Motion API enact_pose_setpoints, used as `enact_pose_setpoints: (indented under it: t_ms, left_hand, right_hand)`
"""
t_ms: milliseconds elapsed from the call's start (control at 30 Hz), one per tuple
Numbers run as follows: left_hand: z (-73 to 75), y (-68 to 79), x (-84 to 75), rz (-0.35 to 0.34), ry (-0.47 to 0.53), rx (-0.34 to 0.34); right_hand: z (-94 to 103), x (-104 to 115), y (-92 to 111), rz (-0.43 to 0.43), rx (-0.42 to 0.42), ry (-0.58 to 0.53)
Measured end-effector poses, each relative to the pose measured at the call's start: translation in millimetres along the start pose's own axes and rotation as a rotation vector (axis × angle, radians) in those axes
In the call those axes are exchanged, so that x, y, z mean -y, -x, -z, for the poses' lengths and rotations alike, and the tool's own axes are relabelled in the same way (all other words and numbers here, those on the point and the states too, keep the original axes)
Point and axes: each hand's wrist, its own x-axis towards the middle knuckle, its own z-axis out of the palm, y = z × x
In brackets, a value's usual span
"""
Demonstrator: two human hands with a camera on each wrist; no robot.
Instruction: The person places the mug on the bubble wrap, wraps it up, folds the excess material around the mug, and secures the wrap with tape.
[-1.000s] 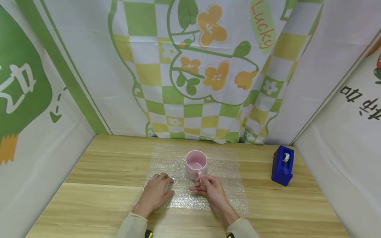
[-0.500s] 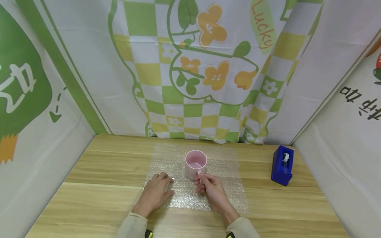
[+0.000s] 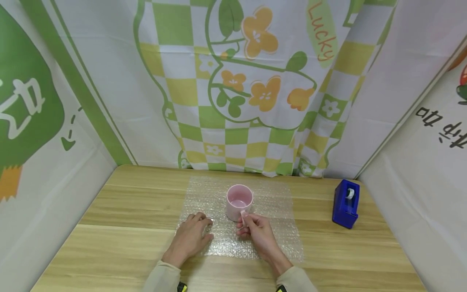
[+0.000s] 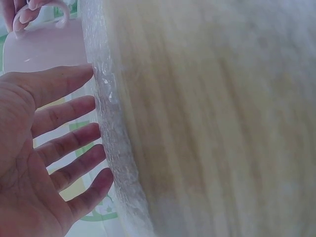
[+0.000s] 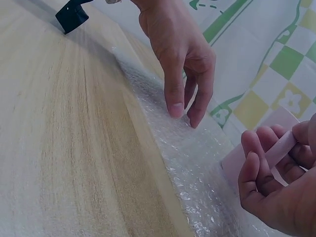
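A pink mug (image 3: 238, 201) stands upright on a clear sheet of bubble wrap (image 3: 266, 190) spread over the wooden table. My right hand (image 3: 258, 233) grips its handle (image 5: 280, 149), thumb on top and fingers curled underneath. To the left of the mug, my left hand (image 3: 192, 236) rests with its fingertips on the bubble wrap. In the left wrist view the fingers (image 4: 69, 111) of that hand are spread and hold nothing. At the top left corner of that view, the mug (image 4: 47, 49) shows in part.
A blue tape dispenser (image 3: 345, 203) with a roll in it stands on the right side of the wooden table (image 3: 120, 207). A printed curtain (image 3: 240, 142) hangs along the back edge, and fabric walls rise at both sides.
My right hand's fingers, one of which was stretched out earlier, have drawn in around the mug's handle. The mug has shifted very slightly to the left. The left hand keeps its place.
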Motion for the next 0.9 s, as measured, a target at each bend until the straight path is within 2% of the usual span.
enact_pose_setpoints:
  t_ms: [300, 667, 900]
  left_hand:
    - [-0.1, -2.0, -0.1, -0.004, -0.001, -0.010]
    - [2.3, -1.1, -1.7, -0.007, -0.011, -0.012]
    - [2.0, -0.1, -2.1, -0.004, -0.013, -0.005]
  right_hand:
    - [-2.4, 2.3, 0.9, -0.001, -0.010, 0.039]
    - [-8.0, -0.9, 3.3, 0.034, -0.012, 0.004]
    - [-11.0, -2.8, 4.8, 0.024, -0.013, -0.018]
